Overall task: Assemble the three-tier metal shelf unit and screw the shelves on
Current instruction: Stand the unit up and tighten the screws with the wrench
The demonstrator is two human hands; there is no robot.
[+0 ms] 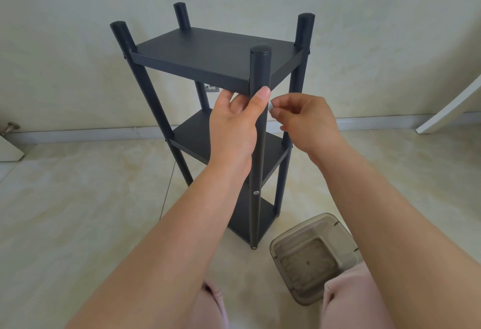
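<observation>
At frame centre, the left hand [234, 123] grips the shelf unit's front post [256, 172]; the right hand [303, 118] pinches a small white piece [270, 106].

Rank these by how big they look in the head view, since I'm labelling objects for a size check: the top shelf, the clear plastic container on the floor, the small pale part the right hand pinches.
1. top shelf
2. clear plastic container, though it sits nearer the camera, so true size is unsure
3. small pale part, by far the smallest, pinched by the right hand
</observation>
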